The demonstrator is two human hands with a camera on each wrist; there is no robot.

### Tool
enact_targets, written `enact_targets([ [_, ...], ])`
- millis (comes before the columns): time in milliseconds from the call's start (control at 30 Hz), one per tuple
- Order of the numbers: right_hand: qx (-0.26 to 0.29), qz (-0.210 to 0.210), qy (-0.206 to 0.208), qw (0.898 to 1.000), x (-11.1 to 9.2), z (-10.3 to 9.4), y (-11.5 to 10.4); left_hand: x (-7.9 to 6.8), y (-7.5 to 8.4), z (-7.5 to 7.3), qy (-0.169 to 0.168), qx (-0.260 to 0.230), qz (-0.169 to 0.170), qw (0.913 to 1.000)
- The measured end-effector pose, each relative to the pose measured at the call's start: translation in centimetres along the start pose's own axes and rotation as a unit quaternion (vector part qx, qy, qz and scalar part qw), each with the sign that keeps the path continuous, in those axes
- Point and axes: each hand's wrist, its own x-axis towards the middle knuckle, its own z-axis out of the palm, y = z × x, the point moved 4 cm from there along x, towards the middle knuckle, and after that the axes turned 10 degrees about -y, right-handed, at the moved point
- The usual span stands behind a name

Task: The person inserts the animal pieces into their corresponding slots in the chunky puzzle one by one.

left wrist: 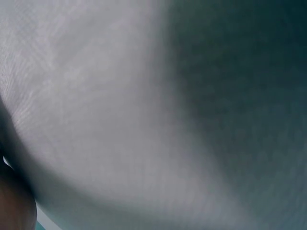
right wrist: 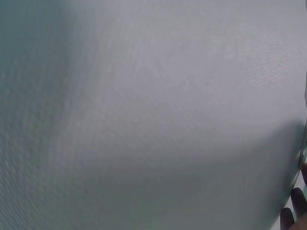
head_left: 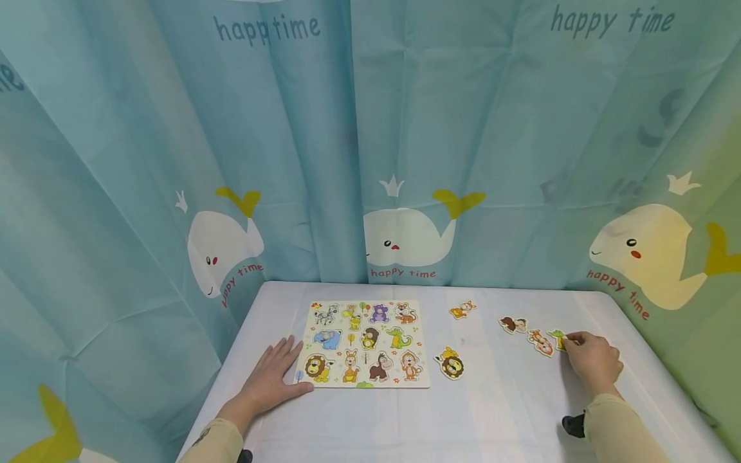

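Observation:
A pale puzzle board [head_left: 359, 384] with printed animals lies on the left part of the table. My left hand [head_left: 269, 379] rests beside it, fingers extended, touching its left edge and lower left corner. Over at the right, my right hand [head_left: 593, 361] pinches a small green crocodile puzzle piece [head_left: 557, 337] between thumb and fingers, low over the table. Just left of it lies an orange and white animal piece [head_left: 541, 343], with a brown monkey piece [head_left: 512, 325] further left. Both wrist views show mostly blurred white cloth, with bits of fingers at the lower corners.
Between board and right hand lie a lion piece [head_left: 451, 364] and a kangaroo piece [head_left: 462, 310]. White cloth [head_left: 405, 424] covers the table. A blue curtain [head_left: 324, 154] with whales hangs behind the table's back edge and along its sides.

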Motion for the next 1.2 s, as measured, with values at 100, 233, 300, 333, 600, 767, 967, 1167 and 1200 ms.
enact_targets([
  [100,0.000,0.001,0.005,1.000,-0.1,0.0,0.0,0.0,0.1,-0.1,0.000,-0.001,0.001,1.0000],
  [233,0.003,0.005,0.009,1.000,-0.1,0.1,0.2,0.0,0.1,-0.1,0.000,-0.004,0.003,1.0000],
  [300,0.003,0.009,0.009,1.000,-0.1,0.1,0.4,0.0,0.1,-0.1,0.000,-0.003,0.005,1.0000],
  [333,0.002,0.011,0.009,1.000,0.0,0.2,0.4,0.1,0.1,-0.1,0.000,-0.002,0.005,1.0000],
  [600,-0.008,0.014,0.010,1.000,0.1,0.0,0.5,0.2,0.1,0.0,-0.001,-0.004,0.009,0.9999],
  [767,-0.005,0.011,0.013,1.000,0.1,-0.2,0.1,0.2,0.1,-0.1,-0.002,-0.008,0.005,1.0000],
  [967,-0.005,-0.007,0.020,1.000,0.1,0.1,-1.3,-0.1,0.1,-0.2,-0.005,-0.014,0.001,0.9999],
  [1167,-0.010,-0.043,0.037,0.998,-0.4,1.0,-3.6,-0.2,0.1,-0.2,-0.004,-0.011,0.002,0.9999],
  [1200,-0.010,-0.049,0.041,0.998,-0.5,1.1,-4.0,-0.2,0.1,-0.2,-0.004,-0.009,0.001,1.0000],
])
